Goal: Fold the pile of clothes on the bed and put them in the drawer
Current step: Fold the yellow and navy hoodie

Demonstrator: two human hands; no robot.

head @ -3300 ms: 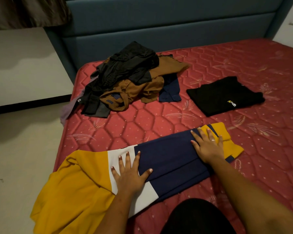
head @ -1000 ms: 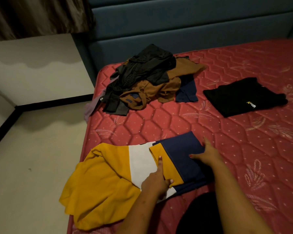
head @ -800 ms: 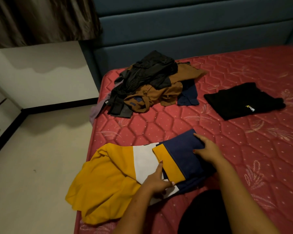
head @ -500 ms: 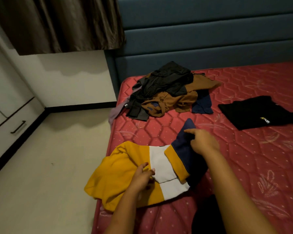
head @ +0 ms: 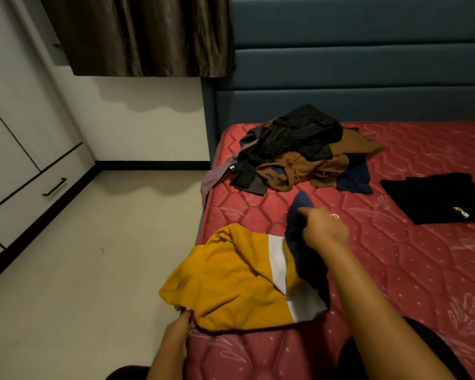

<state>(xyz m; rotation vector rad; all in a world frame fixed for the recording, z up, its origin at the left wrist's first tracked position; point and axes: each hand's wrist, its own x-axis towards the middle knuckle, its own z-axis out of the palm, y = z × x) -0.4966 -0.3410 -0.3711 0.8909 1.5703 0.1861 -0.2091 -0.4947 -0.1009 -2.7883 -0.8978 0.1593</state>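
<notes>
The yellow, white and navy colour-block shirt point(head: 231, 278) lies limp at the red quilted mattress's point(head: 412, 270) near edge — soft, light, likely to sag. The left hand point(head: 179, 323) pinches its yellow hem; the right hand point(head: 324, 227) grips the lifted navy end. Corners look best to hold.

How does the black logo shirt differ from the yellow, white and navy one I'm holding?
The black shirt lies folded, untouched; the colour-block shirt is half folded, its yellow end held by the left hand, its navy end by the right hand. The black shirt is plain with a yellow logo; the colour-block shirt has three colours. Both lie on the red mattress.
</notes>
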